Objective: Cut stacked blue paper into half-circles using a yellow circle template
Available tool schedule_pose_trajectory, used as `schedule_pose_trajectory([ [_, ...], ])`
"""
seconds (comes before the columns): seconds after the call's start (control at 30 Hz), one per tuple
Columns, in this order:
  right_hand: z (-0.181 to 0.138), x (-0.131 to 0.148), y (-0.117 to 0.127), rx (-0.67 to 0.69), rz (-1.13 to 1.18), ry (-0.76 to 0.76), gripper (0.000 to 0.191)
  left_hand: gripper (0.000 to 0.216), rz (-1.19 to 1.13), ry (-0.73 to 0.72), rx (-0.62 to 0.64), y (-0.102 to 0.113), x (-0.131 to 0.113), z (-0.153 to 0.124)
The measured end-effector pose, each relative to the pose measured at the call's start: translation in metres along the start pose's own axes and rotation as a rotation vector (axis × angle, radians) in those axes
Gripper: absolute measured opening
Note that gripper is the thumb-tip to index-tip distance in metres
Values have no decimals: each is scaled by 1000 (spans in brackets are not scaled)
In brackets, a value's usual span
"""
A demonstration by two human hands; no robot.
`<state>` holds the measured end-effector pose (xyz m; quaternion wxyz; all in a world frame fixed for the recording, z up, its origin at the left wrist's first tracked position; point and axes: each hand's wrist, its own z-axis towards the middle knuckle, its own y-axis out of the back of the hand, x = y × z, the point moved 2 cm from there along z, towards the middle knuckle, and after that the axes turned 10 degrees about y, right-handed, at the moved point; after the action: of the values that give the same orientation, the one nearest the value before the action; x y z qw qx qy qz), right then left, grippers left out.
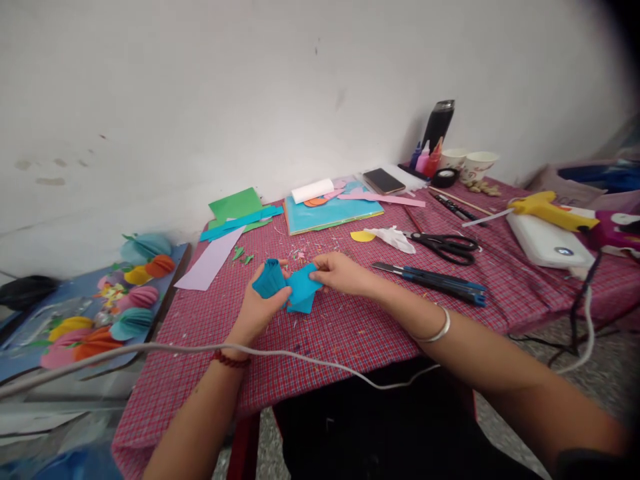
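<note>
My left hand [263, 300] is closed round a thick bundle of blue folded paper [270, 278] over the middle of the table. Just to its right, my right hand [337, 272] pinches the edge of a flat blue paper piece [303, 283] between thumb and fingers. That piece reaches across to my left thumb. Another blue paper corner [301, 307] shows below it. Tiny paper scraps [300, 255] and green bits [239, 253] lie just beyond my hands. To the right are a utility knife [435, 281] and black-handled scissors [445, 247].
A white cable [310, 360] hangs across the front over my left wrist. Coloured sheets [330, 215] and a phone [384, 180] lie at the back. On the right, a yellow glue gun [550, 212] rests on a white box [547, 241]. Paper ornaments [137, 323] stand at left.
</note>
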<state>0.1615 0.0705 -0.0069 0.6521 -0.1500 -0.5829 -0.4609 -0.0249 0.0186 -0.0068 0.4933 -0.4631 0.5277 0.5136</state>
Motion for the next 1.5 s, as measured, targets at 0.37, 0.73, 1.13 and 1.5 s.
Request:
schedule_pose_trajectory([
  [0.37, 3, -2, 6, -133, -122, 98, 17, 53, 95, -118, -25, 3, -10, -4],
  [0.73, -2, 16, -20, -38, 388, 177, 35, 54, 561, -278, -13, -11, -11, -8],
  [1.13, -5, 22, -9, -11, 511, 95, 18, 51, 263, -144, -27, -3, -4, -5],
  [1.5, -8, 22, -7, 147, 566, -3, 19, 44, 344, -198, -97, -3, -7, -7],
])
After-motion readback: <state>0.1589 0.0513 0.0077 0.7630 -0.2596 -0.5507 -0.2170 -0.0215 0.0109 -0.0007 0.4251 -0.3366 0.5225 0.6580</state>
